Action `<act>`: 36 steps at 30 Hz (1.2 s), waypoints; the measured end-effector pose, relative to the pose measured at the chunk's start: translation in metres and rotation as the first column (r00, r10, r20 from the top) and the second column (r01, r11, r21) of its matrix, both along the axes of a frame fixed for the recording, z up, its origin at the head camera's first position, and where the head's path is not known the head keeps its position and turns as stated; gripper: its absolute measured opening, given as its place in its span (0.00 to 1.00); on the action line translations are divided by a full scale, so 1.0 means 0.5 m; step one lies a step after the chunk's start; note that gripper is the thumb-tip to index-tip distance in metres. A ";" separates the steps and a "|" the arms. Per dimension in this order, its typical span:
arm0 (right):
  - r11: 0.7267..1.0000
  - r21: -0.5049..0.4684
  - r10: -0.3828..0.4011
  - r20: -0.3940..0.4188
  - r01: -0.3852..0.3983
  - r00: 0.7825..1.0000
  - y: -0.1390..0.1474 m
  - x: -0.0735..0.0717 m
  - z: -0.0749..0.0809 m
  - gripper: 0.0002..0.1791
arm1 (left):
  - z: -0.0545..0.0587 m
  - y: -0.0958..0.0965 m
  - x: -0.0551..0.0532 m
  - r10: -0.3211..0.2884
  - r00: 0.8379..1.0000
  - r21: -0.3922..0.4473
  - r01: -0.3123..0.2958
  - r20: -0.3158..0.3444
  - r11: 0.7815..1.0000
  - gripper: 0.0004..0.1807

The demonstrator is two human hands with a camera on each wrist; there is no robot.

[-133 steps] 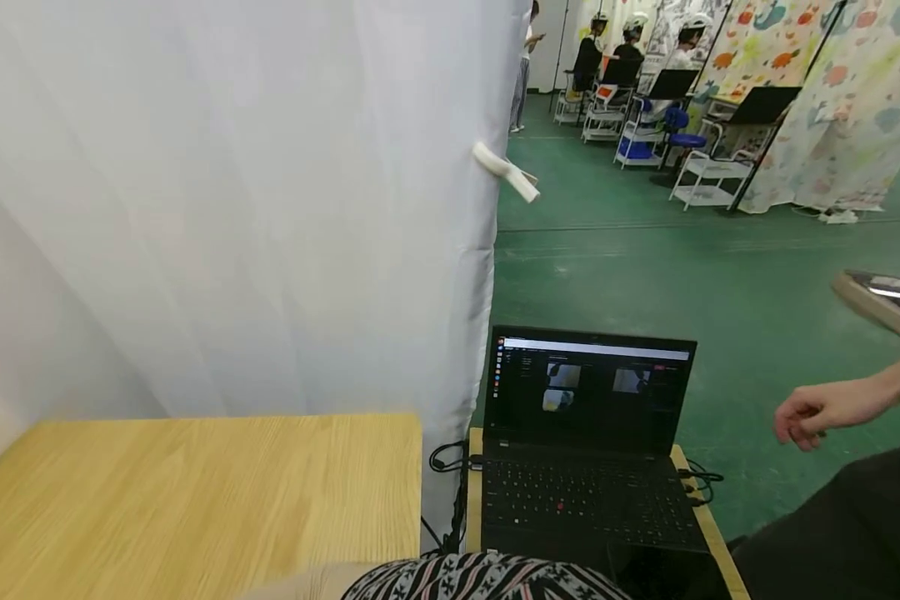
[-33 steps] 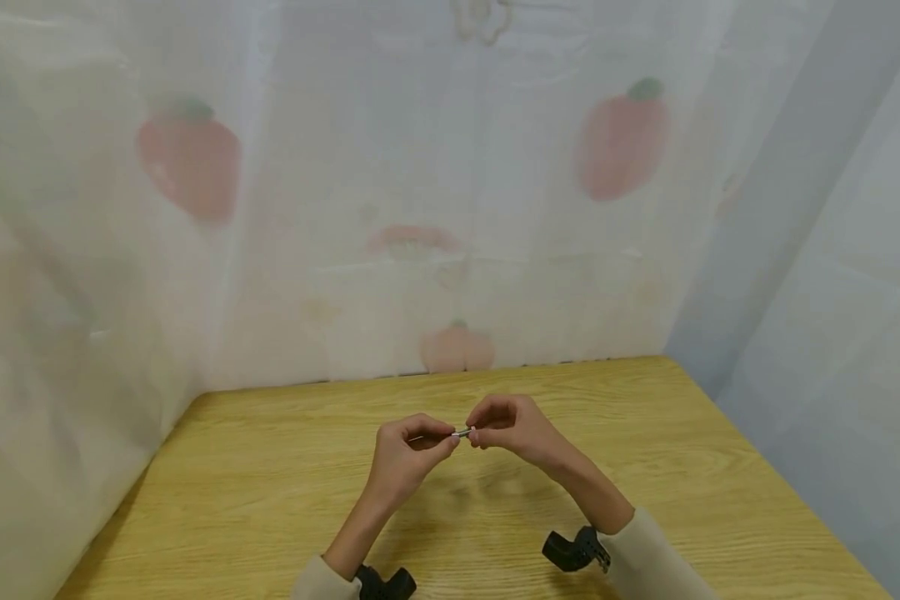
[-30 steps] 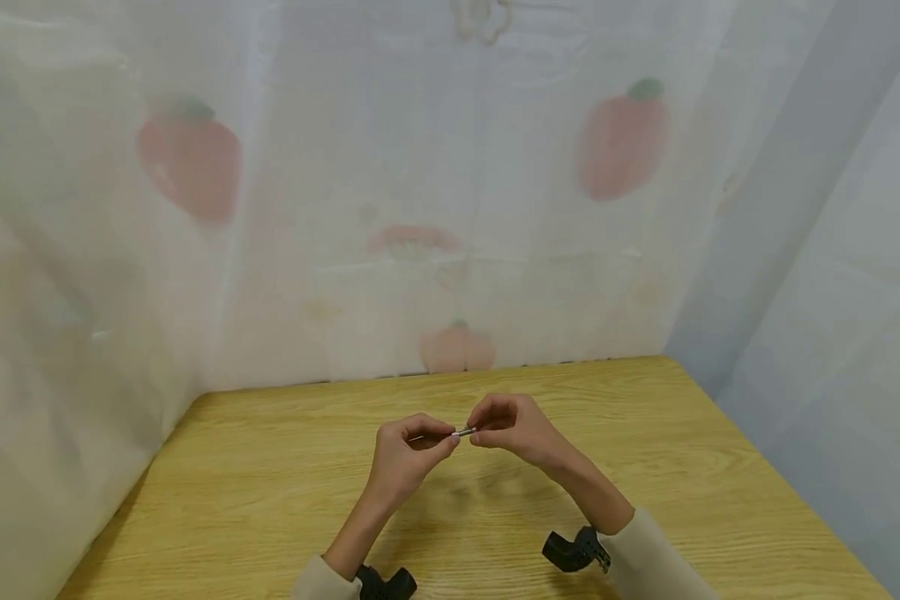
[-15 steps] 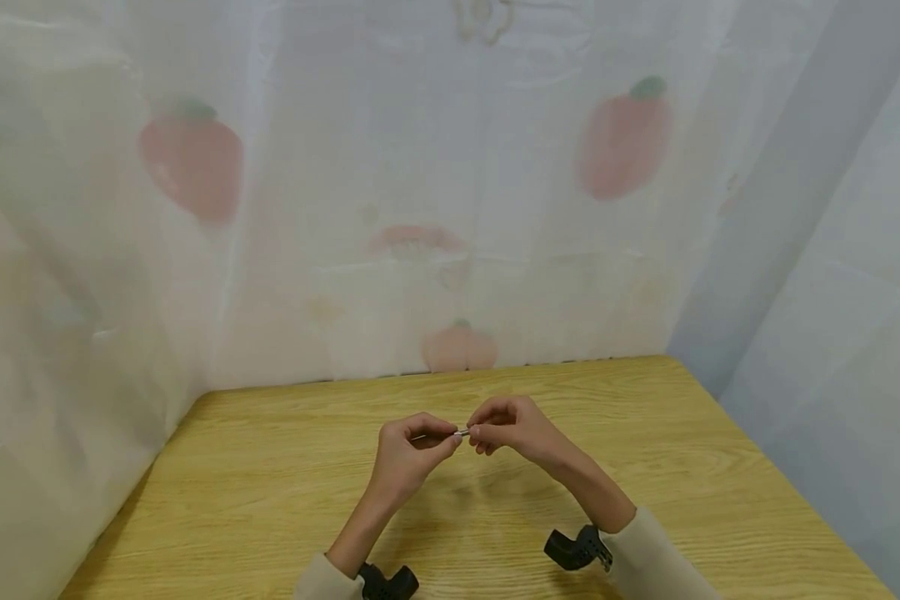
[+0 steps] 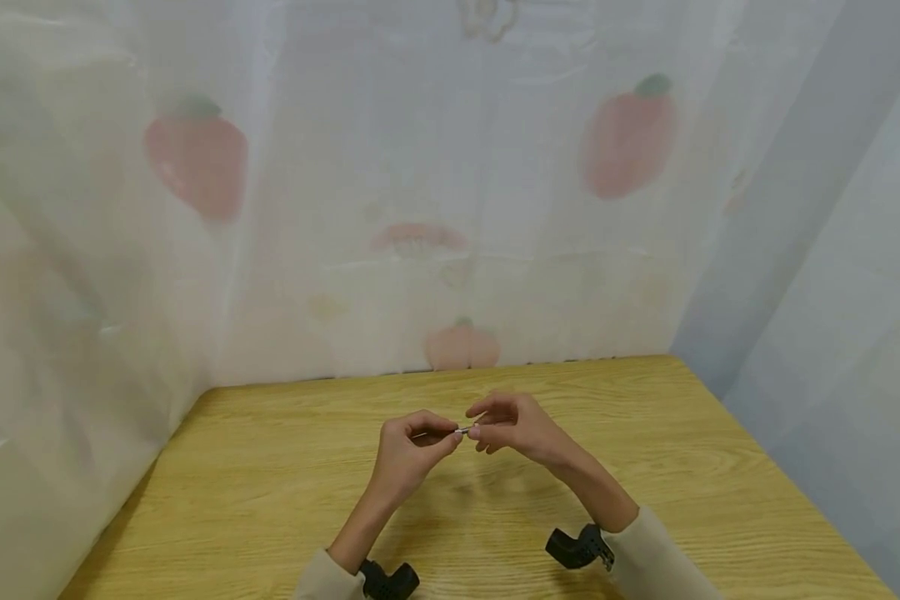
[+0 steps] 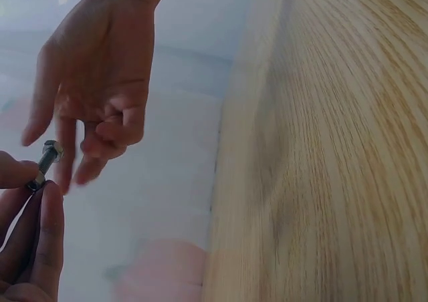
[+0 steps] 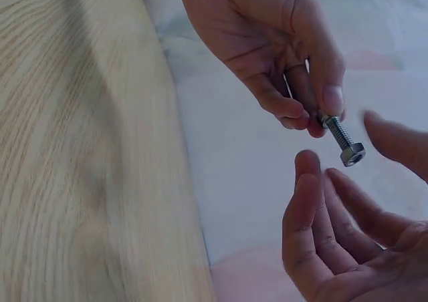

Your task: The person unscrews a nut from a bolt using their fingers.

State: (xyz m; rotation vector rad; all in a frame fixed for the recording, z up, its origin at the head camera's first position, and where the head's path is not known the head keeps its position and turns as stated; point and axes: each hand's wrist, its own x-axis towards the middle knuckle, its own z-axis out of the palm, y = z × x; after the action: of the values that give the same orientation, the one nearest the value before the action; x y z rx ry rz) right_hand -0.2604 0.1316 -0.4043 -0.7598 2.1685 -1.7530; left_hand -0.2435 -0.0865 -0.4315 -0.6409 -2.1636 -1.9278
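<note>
In the head view my left hand [image 5: 405, 454] pinches a small silver bolt [image 7: 340, 133] between thumb and fingertips above the table. The right wrist view shows its threaded shank slanting out of the left fingers [image 7: 332, 100], with a hex nut [image 7: 353, 155] at the free end. The bolt's other end is partly hidden by the left fingertips. My right hand [image 5: 521, 432] is around the nut end, its thumb and fingers spread apart. A gap shows between the right thumb [image 7: 398, 143] and the nut in the right wrist view.
Beneath both hands lies a light wood-grain table [image 5: 270, 500]. Pale curtains [image 5: 450, 167] printed with fruit hang along the back and left, and a plain whitish one [image 5: 847, 333] on the right. Each wrist wears a black camera mount [image 5: 579, 547].
Several seconds ago the head view faced a laptop and a green floor. Since about a second ago, my right fingers have spread from the bolt's end; the left hand keeps its pinch.
</note>
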 end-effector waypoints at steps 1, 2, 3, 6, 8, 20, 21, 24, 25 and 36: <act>1.000 0.015 0.001 0.022 -0.001 1.000 0.000 0.000 0.000 0.17 | 0.000 0.000 0.000 -0.001 1.000 -0.003 0.001 -0.007 1.000 0.07; 1.000 0.020 0.004 0.038 -0.004 0.999 0.000 -0.001 0.000 0.17 | 0.000 0.000 0.000 -0.002 1.000 -0.005 0.002 -0.013 1.000 0.07; 1.000 0.018 0.008 0.050 -0.009 0.999 0.000 -0.001 -0.001 0.17 | 0.000 0.000 0.000 -0.004 1.000 -0.006 0.004 -0.019 1.000 0.06; 1.000 -0.005 0.018 0.030 -0.018 0.999 0.001 -0.003 -0.004 0.17 | 0.000 0.000 0.000 -0.006 1.000 -0.002 0.006 -0.029 1.000 0.06; 1.000 -0.023 0.011 -0.004 -0.011 1.000 0.002 -0.003 -0.005 0.15 | 0.001 0.000 0.001 -0.004 1.000 0.002 0.004 -0.022 1.000 0.06; 1.000 0.012 0.016 0.030 -0.017 0.999 0.002 0.003 0.006 0.18 | 0.001 0.002 0.000 -0.005 1.000 0.001 0.005 0.010 1.000 0.07; 0.999 0.020 0.024 0.045 -0.025 0.999 0.002 0.002 0.006 0.18 | 0.001 0.002 -0.001 -0.005 1.000 0.002 0.005 0.005 1.000 0.07; 0.999 0.005 0.048 0.051 -0.048 0.998 0.003 -0.001 0.003 0.18 | -0.001 0.003 -0.002 -0.002 1.000 0.002 0.002 -0.005 1.000 0.07; 0.999 -0.009 0.048 0.038 -0.048 0.998 0.003 -0.001 0.002 0.17 | -0.001 0.003 -0.002 -0.002 1.000 0.003 0.002 -0.001 1.000 0.07; 1.000 -0.030 -0.008 -0.006 0.008 1.000 0.002 0.004 0.004 0.19 | -0.001 0.001 -0.002 -0.010 1.000 0.005 0.010 0.019 1.000 0.08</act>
State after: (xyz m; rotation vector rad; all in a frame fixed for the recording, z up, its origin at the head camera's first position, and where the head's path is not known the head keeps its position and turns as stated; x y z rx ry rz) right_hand -0.2584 0.1328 -0.4022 -0.7648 2.1567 -1.7932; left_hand -0.2446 -0.0860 -0.4323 -0.6355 -2.1706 -1.9515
